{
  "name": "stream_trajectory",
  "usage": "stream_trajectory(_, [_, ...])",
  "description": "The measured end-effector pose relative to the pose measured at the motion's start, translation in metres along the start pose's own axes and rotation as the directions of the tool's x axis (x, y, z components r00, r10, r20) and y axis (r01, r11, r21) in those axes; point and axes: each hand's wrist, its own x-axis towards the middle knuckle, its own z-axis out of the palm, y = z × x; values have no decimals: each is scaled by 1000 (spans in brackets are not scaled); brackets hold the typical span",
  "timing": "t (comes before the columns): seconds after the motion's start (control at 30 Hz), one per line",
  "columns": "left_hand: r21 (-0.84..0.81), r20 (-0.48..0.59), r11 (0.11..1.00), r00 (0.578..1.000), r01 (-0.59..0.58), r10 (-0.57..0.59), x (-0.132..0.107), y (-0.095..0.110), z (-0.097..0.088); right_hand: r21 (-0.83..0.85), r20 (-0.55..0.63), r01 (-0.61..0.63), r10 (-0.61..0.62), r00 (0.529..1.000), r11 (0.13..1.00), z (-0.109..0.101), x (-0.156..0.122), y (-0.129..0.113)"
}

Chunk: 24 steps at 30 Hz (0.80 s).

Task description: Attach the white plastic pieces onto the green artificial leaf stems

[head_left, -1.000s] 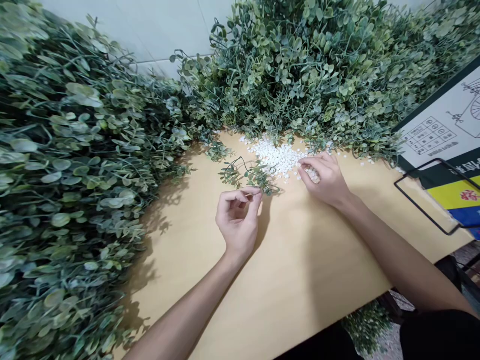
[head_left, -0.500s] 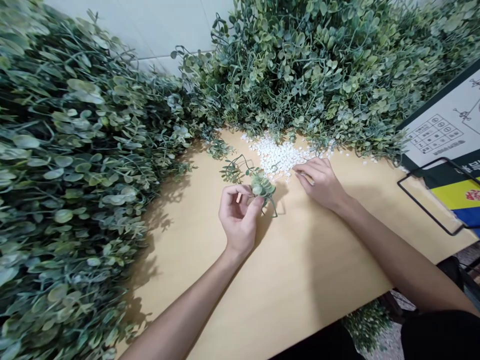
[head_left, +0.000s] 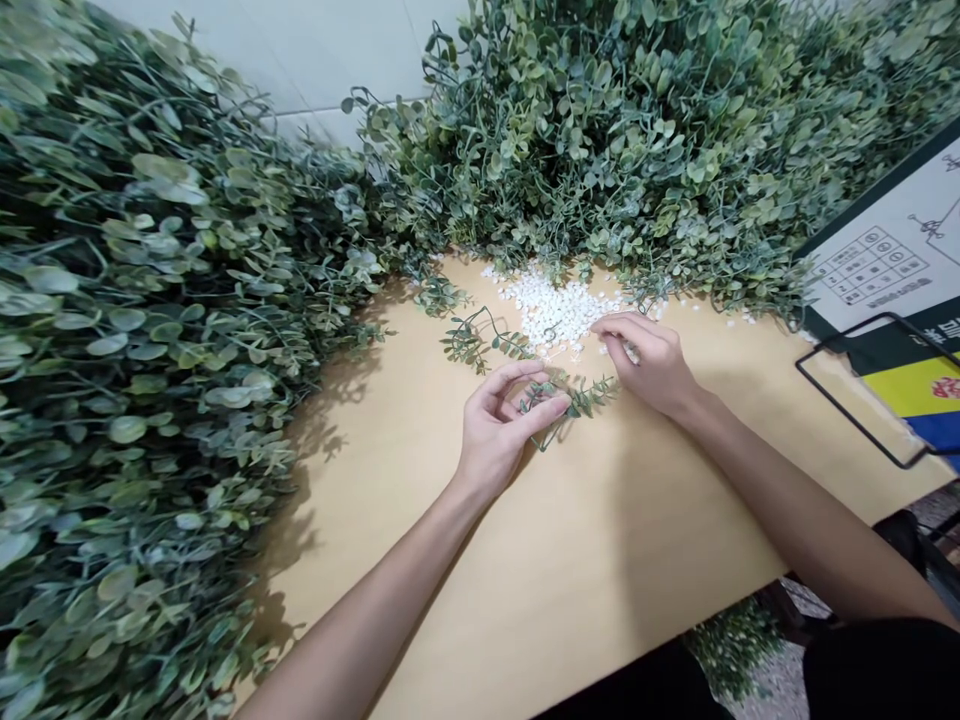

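Observation:
My left hand (head_left: 499, 430) is closed, thumb and fingers pinching a green leafy sprig (head_left: 591, 398) just above the table. Its leaves point right and a bent stem hangs below. My right hand (head_left: 651, 362) is over the right side of a heap of small white pieces (head_left: 559, 308). Thumb and forefinger there are pressed nearly together, and whatever lies between them is too small to make out. A loose sprig (head_left: 466, 345) with a curved stem lies on the table left of the heap.
Dense leafy greenery (head_left: 150, 350) is piled along the left, and more greenery (head_left: 600, 140) along the back. On the right stands a printed board (head_left: 874, 265) beside a black wire frame (head_left: 847, 425). The wooden table (head_left: 540, 560) ends at the front right, with foliage (head_left: 731, 645) below it.
My left hand has moved slightly right and turned the sprig, so its leaves now extend to the right. My right hand has shifted slightly right, still pinched by the white heap.

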Motion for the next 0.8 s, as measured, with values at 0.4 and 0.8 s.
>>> stream_trajectory(0.4, [6, 229, 971, 945, 238, -233, -2, 7, -1, -210, 231, 62, -12, 973, 976, 2, -5, -3])
stream_trajectory(0.8, [23, 181, 975, 958, 223, -223, -1, 5, 3, -95, 191, -29, 47, 980, 995, 5, -6, -3])
